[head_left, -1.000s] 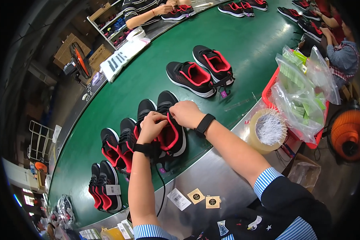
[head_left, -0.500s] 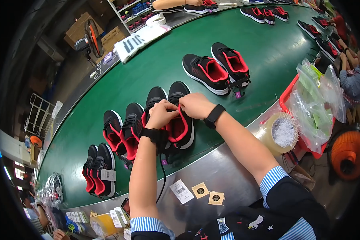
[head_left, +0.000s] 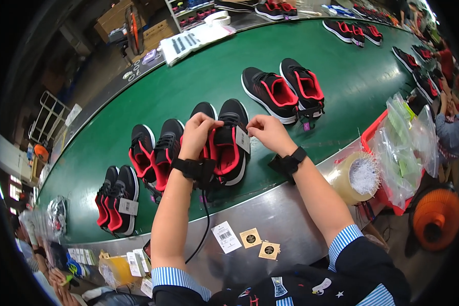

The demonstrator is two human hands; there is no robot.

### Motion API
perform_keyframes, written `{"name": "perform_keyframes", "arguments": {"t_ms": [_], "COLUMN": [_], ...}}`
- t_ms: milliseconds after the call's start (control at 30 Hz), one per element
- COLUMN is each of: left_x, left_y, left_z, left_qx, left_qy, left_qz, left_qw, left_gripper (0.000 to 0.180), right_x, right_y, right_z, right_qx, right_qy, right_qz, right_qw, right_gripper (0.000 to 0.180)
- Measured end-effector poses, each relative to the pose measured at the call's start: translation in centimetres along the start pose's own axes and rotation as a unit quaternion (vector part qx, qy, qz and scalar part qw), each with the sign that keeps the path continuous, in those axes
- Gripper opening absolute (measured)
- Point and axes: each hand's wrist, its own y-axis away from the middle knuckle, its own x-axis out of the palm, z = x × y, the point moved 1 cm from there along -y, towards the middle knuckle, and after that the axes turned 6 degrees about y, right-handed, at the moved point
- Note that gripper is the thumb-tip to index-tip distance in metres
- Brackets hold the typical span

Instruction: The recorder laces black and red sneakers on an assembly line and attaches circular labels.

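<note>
1 white tag (head_left: 243,139) is already hanging on the black shoe (head_left: 225,153) on the green surface (head_left: 188,76), left hand (head_left: 195,135) and right hand (head_left: 273,133) pressing fingertips together, anything pinched unclear, while 1 loose tag (head_left: 226,237) is lying unattached.

Green table (head_left: 209,69): shoes (head_left: 225,153) directly under left hand (head_left: 201,133), another pair (head_left: 164,148) just left of it, tagged pair (head_left: 118,193) farther left, fourth pair (head_left: 271,94) beyond right hand (head_left: 270,134), more shoes (head_left: 353,32) well past that, off right. Metal ledge (head_left: 296,224) on the near side: white tag (head_left: 226,237) and two tan tags (head_left: 250,238) bodyward of both hands, tape roll (head_left: 344,178) right of right hand. Flat white pack (head_left: 194,42) at far edge (head_left: 121,80), well beyond left hand.
</note>
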Motion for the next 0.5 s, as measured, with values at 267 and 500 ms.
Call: {"name": "perform_keyframes", "arguments": {"t_ms": [267,500], "left_x": [3.0,1.8], "left_y": [2.4,3.4], "left_z": [-0.1,0.7], "left_qx": [0.275,0.239], "left_qy": [-0.366,-0.312], "left_qz": [-0.028,-0.032], "left_qw": [0.889,0.919], "left_gripper": [0.014,0.009], "right_x": [1.6,2.7], "right_y": [-0.4,-0.8], "right_z": [1.6,1.8], "right_qx": [0.051,0.068], "right_qy": [-0.183,-0.185], "right_qz": [0.087,0.094], "right_qw": [0.978,0.976], "right_gripper": [0.012,0.012]}}
